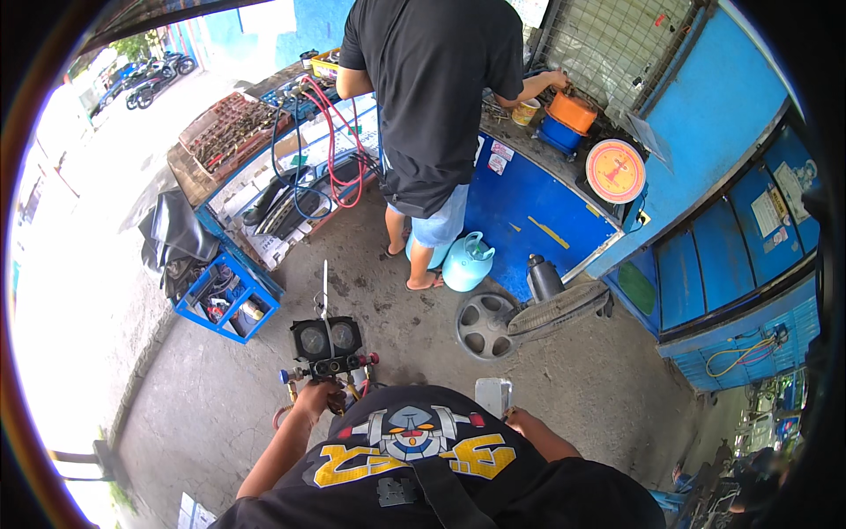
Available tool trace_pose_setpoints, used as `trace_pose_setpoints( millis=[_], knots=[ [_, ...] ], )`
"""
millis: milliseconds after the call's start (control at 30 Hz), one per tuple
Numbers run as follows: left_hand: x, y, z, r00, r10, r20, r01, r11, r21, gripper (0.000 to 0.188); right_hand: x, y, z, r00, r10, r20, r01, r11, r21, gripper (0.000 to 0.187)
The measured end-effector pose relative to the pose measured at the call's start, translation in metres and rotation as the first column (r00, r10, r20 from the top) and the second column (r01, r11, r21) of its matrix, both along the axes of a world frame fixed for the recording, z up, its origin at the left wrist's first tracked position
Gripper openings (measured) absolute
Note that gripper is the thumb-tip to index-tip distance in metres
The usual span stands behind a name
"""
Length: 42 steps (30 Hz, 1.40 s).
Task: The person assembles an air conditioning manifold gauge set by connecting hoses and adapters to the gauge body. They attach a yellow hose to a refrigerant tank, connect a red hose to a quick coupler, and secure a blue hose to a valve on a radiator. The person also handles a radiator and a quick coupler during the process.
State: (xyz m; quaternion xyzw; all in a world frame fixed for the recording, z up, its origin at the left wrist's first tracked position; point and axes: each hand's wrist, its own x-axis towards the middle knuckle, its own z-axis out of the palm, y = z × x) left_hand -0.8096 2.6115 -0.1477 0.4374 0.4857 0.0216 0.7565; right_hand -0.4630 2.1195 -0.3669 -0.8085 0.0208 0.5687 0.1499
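Observation:
My left hand grips the lower body of a black two-dial manifold gauge set with red and blue knobs, held upright in front of my chest. My right hand holds a small white rectangular device close to my shirt. Both hands hang above the concrete floor.
Another person in a black shirt stands ahead at a blue workbench, reaching toward an orange container. A light blue gas cylinder and a floor fan lie beyond me. A blue crate and hoses sit left.

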Motion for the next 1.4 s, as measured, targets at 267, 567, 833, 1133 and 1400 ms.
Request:
trace_pose_setpoints(
  millis=[267, 567, 833, 1133, 1400],
  knots=[
    [0.006, 0.0, 0.007, 1.0, 0.005, -0.015, -0.005, 1.0, -0.001, 0.015, 0.001, -0.002, -0.001, 1.0, 0.009, 0.004, -0.009, 1.0, 0.008, 0.033],
    [0.012, -0.001, 0.014, 1.0, 0.011, -0.017, -0.011, 1.0, -0.013, 0.01, -0.002, -0.001, 0.007, 1.0, -0.014, 0.004, 0.014, 1.0, -0.022, 0.023],
    [0.012, 0.003, 0.007, 0.999, -0.026, -0.023, 0.026, 1.0, 0.006, 0.014, -0.001, -0.009, -0.016, 0.998, -0.043, -0.036, 0.043, 0.999, -0.005, 0.023],
    [0.012, 0.003, 0.01, 1.0, -0.015, -0.021, 0.015, 1.0, 0.015, 0.013, 0.005, -0.031, -0.063, 0.957, -0.264, -0.119, 0.28, 0.948, 0.153, 0.033],
    [0.01, 0.003, 0.01, 1.0, 0.025, 0.002, -0.025, 0.999, -0.039, 0.011, 0.008, -0.021, -0.057, 0.924, -0.366, -0.111, 0.376, 0.923, 0.081, 0.056]
  ],
)
